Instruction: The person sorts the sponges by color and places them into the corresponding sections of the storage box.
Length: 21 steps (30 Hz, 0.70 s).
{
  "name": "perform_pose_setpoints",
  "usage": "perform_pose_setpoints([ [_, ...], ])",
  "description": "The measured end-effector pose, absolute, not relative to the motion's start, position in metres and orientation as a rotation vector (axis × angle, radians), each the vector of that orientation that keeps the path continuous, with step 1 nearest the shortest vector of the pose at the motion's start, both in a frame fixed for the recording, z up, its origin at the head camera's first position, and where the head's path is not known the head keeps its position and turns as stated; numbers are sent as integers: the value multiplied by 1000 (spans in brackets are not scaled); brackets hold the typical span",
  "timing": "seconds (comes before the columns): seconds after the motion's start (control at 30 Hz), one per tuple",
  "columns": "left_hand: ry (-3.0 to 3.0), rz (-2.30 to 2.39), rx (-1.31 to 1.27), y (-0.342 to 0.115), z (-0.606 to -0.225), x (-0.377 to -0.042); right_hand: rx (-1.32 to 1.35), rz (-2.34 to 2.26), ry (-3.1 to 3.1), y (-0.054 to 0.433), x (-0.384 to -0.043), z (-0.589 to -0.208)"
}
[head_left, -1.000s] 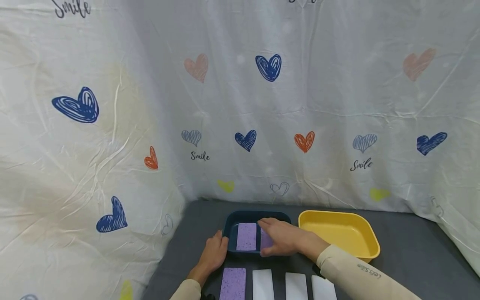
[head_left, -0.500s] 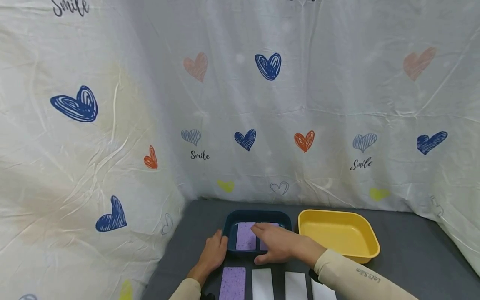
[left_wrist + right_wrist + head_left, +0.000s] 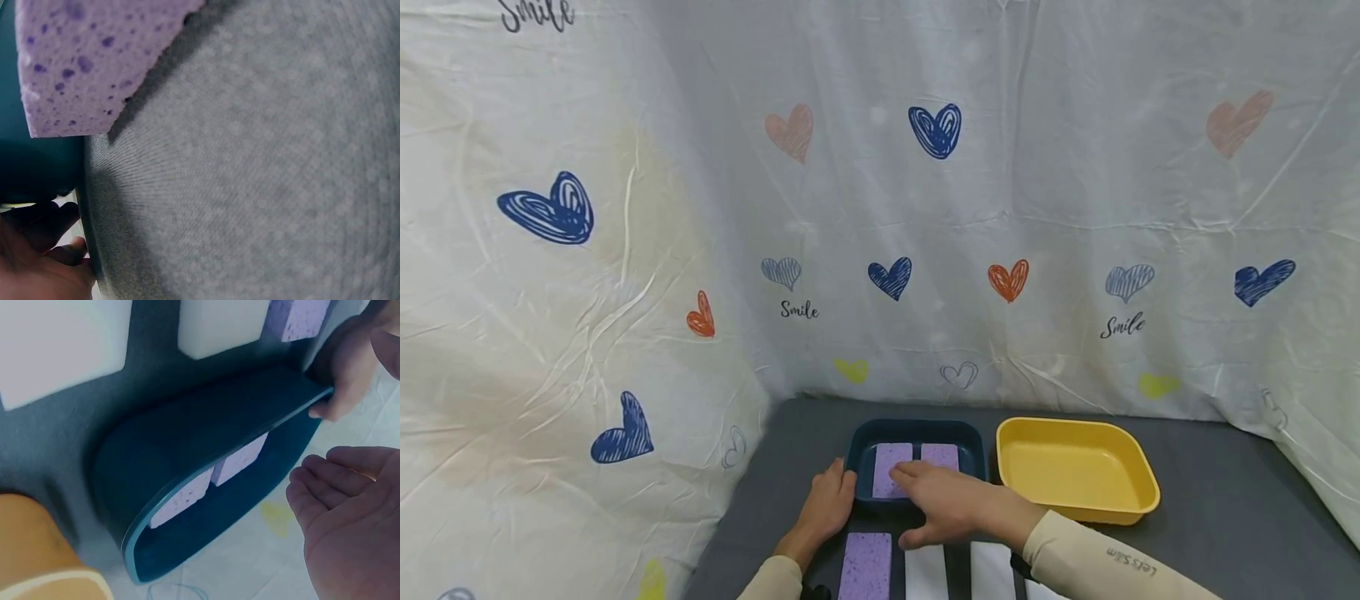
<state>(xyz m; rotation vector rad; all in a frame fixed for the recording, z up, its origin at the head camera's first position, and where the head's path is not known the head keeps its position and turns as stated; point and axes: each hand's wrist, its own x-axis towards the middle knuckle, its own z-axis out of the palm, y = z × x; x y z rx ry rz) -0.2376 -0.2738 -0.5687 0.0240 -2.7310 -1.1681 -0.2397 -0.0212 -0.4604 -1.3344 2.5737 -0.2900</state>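
Note:
Inside the dark blue plastic bin (image 3: pixel 917 428) lie two purple sponges, a left sponge (image 3: pixel 891 467) and a right sponge (image 3: pixel 942 455), side by side. My left hand (image 3: pixel 827 504) holds the bin's left wall, its thumb at the rim in the right wrist view. Above the bin's front edge is my right hand (image 3: pixel 951 500), palm down with nothing in it; its fingers look fairly straight in the right wrist view (image 3: pixel 353 506). It partly hides both sponges. Another purple sponge (image 3: pixel 866 567) lies on the table in front of the bin.
A yellow bin (image 3: pixel 1075 467) stands right of the blue one. Several white sponge-like blocks, such as the left block (image 3: pixel 925 575) and the middle block (image 3: pixel 992 571), line the front of the grey table (image 3: pixel 1210 500). A heart-printed curtain (image 3: pixel 1060 183) hangs behind.
My right hand has drawn back from the right sponge toward the bin's front and slightly left, uncovering that sponge's far part. My left hand stays at the bin's left side.

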Motion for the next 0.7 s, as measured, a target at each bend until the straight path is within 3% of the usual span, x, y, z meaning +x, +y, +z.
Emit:
perform_pose_setpoints([
  [0.7, -2749, -1130, 17, -275, -570, -240, -1491, -330, 2489, -39, -222, -477],
])
